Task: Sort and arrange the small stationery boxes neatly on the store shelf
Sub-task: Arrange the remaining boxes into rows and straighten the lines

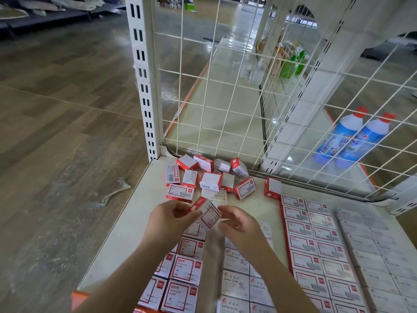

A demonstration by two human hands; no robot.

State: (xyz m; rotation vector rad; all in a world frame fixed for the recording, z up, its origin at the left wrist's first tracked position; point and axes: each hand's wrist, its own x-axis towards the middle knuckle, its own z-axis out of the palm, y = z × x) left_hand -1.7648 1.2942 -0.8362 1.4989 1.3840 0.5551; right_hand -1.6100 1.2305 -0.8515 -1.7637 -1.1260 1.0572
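**Two hands hold a small box over a shelf**

The left hand and right hand share a narrow grip on a tilted red-and-white box. Behind it lie loose boxes; neat rows fill the shelf at right.

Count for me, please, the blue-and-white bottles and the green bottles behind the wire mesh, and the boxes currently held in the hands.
Blue-and-white bottles: 2
Green bottles: 2
Held box: 1, between the left hand and the right hand
Total: 5
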